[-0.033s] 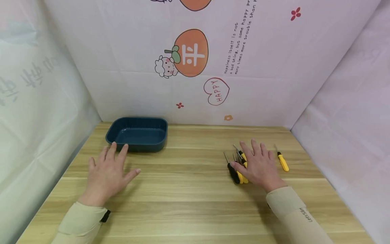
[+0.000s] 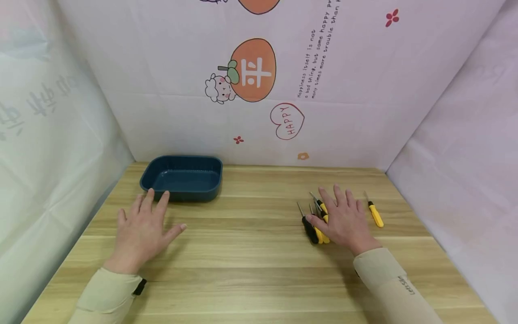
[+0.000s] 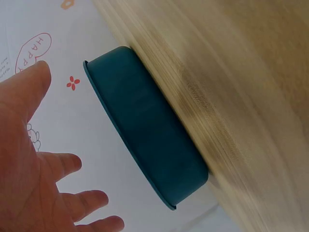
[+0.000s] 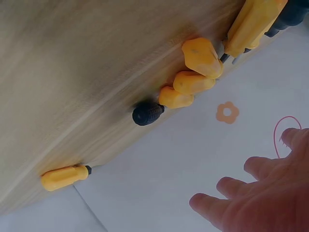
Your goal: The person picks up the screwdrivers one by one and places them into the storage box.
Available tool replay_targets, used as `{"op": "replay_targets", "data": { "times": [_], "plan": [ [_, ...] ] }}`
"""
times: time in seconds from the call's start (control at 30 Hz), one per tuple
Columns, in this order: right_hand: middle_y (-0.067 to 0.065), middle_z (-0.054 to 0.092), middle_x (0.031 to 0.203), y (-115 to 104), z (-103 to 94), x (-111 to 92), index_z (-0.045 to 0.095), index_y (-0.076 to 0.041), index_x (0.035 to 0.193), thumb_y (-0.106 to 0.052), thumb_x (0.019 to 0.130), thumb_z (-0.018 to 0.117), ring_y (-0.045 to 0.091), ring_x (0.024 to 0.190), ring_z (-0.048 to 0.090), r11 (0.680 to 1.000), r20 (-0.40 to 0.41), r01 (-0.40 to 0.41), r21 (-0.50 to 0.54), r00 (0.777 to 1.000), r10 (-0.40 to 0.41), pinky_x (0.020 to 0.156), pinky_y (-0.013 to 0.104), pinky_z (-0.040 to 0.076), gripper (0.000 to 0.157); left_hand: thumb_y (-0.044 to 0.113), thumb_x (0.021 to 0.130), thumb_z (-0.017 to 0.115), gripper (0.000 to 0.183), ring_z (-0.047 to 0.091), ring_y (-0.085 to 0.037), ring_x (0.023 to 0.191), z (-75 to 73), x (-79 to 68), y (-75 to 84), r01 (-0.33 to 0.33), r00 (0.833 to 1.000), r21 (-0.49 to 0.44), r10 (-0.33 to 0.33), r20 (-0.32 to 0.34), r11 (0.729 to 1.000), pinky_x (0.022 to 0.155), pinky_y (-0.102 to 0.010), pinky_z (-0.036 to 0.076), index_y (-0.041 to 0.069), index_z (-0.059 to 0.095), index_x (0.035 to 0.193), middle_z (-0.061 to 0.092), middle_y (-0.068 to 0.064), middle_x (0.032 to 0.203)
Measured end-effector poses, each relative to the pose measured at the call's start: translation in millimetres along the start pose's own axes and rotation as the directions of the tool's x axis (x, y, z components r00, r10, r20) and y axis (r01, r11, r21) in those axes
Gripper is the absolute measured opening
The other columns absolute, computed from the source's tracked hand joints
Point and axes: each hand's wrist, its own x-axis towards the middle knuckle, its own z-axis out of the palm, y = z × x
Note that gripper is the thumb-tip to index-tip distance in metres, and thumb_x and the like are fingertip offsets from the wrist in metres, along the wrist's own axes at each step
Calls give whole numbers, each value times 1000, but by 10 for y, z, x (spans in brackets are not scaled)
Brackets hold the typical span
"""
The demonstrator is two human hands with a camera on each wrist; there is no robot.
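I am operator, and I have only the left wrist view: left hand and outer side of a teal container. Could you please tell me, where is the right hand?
Observer: The right hand is above a cluster of screwdrivers.
Operator: Thank you. Does it grip any of them?
Observer: No, the right wrist view shows its fingers apart from the handles.
Operator: And does any screwdriver lie separately?
Observer: Yes, a yellow-handled one lies to the right of that hand.

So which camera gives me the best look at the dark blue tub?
The head view: it looks into the dark blue tub, showing its floor and nearly all its rim. The left wrist view shows only its outer wall and rim from the side; the right wrist view doesn't show it.
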Motion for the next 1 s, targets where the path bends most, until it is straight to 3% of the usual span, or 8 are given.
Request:
{"op": "replay_targets", "data": {
  "times": [0.33,0.57,1.0],
  "plan": [
    [27,19,169,-11,-18,-22,28,-22,166,-84,93,43,60,151,17,1000,-5,-4,16,1000,4,116,79,16,97,77,95,51,98,28,-60,144,-9,15,-5,-13,1000,6,13,-18,1000,103,-88,20,9,33,163,28,-34,163],
    [27,17,170,-25,-31,-31,26,-23,166,-84,93,41,60,151,16,1000,11,-5,24,1000,4,116,79,15,97,64,95,64,92,34,-58,141,15,107,-55,-34,998,12,35,-58,999,101,-88,23,9,35,162,31,-34,162],
    [29,20,168,-21,-47,-46,28,-22,166,-82,94,44,62,149,17,1000,-10,3,27,1000,-2,114,80,16,96,59,97,64,89,31,-59,143,55,313,-173,15,1000,-16,-15,5,1000,104,-88,22,7,32,163,29,-35,162]
  ]
}}
